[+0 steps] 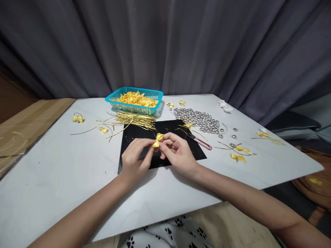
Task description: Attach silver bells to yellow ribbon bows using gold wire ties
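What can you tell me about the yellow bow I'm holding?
The bow is a small yellow piece with a soft sheen, like satin ribbon. Two flared ends spread from a narrow middle. It is tilted, one end toward the upper right, the other toward the lower left. It is held up over the black mat, with fingers of the left hand and right hand touching it. Its back can't be seen.

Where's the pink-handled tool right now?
In the head view, the pink-handled tool lies beyond and to the right of the right hand, across the right edge of the black mat, with silvery pieces just beyond it.
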A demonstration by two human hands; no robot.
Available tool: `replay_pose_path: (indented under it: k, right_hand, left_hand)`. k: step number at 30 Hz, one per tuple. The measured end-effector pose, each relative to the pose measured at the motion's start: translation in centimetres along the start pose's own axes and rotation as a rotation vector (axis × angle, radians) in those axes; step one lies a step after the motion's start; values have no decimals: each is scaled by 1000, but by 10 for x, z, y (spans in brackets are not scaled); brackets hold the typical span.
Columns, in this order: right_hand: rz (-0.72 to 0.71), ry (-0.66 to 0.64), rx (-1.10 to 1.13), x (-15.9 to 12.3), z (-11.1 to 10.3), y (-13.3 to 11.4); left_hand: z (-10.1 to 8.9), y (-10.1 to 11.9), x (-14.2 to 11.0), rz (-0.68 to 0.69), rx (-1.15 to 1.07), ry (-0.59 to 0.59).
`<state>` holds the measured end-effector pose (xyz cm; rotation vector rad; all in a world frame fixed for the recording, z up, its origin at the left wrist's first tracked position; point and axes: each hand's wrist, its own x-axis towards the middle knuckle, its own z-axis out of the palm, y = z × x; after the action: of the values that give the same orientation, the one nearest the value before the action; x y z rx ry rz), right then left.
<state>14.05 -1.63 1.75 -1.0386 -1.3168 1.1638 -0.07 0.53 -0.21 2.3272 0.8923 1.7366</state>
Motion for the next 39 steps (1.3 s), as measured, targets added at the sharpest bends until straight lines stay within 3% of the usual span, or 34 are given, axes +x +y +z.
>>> replay_pose_path:
  k: [2,5,8,11,13,17,20,26,32,39]
  right_hand:
    - [28,-5,7,3,-2,-3]
    - [117,-10,-13,10,-8,-8]
    - [218,64,-37,16,-16,-11]
    - [249,161,-97,20,-22,-10]
    - [242,120,-110,21,-23,-9]
    - [280,-61,18,18,-22,-9]
    - [288,-114,102,18,-21,-8]
    - [139,-108,86,19,-20,-4]
    - [28,-100,56,16,-19,-5]
    - [-21,-37,87,17,-19,-4]
  left_hand:
    - [2,-1,-1,-124,-67,-9]
    - [5,-3,-1,-448,-284,-42]
    - [7,-4,3,-704,-497,-71]
    - [6,-4,8,-806,-600,-96]
    - [5,-2,9,-811,-629,-137]
    - [6,-1,8,-757,-608,-187]
    - [9,-3,4,-677,-585,-161]
    - [8,-2,-1,-480,-404,-163]
    - [3,-5,2,-133,-155,-227]
    - [2,-10,2,122,-11,-264]
